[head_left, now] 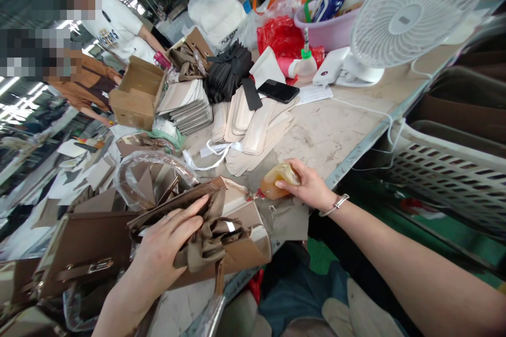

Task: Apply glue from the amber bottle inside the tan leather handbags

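Observation:
A brown handbag [245, 253] lies on its side at the table's near edge, its dark lining [205, 242] bunched out of the opening. Across the lining and the bag's upper panel rests my left hand [169, 242], fingers long and gripping the bag; its thumb is mostly hidden. My right hand [306, 184] is closed round a soft squeeze bottle [276, 181] of amber liquid, probably glue. The bottle is tilted, its red nozzle [259, 193] pointing left, close to the pale inner edge of the bag. Whether the tip touches the bag I cannot tell.
Pale flat panels [256, 131] lie ahead, with a phone [279, 90] beside them. A white fan [407, 21] stands at the back right. More brown bags [90, 242] crowd the left. A white plastic crate [446, 163] stands right. Two people [118, 26] are at far left.

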Motion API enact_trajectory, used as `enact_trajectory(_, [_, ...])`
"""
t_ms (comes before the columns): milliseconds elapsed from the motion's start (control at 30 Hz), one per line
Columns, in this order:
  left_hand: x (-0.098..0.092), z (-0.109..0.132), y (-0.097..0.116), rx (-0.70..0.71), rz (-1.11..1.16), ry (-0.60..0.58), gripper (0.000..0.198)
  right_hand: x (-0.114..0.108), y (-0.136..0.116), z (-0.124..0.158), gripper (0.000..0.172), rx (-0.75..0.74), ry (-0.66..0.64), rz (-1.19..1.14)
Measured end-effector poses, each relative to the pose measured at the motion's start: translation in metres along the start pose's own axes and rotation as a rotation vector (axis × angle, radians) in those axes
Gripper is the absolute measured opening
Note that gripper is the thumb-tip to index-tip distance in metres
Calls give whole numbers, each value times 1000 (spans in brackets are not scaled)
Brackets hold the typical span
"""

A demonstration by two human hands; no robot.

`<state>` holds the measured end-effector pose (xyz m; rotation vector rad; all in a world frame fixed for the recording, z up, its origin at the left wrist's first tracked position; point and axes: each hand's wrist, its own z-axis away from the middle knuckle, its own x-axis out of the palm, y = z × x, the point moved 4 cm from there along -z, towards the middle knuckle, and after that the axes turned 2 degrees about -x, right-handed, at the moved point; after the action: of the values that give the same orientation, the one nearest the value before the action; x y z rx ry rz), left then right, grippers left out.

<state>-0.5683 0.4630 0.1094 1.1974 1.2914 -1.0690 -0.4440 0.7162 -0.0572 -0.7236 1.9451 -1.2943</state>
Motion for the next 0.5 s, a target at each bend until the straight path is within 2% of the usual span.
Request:
enact_trajectory(100, [-1, -1, 3, 16, -14, 4, 25, 0, -1, 2, 37, -68, 45, 30])
enact_trajectory(200, [-1, 0, 4, 23, -33, 5, 23, 0, -4, 5, 35, -116, 26, 47])
enact_trajectory(300, [0, 4, 2, 26, -17, 16, 23, -3, -6, 7, 36, -96, -3, 39])
enact_trajectory(500, [3, 11, 0, 0, 17, 39, 26, -13, -3, 8, 36, -33, 140, -80])
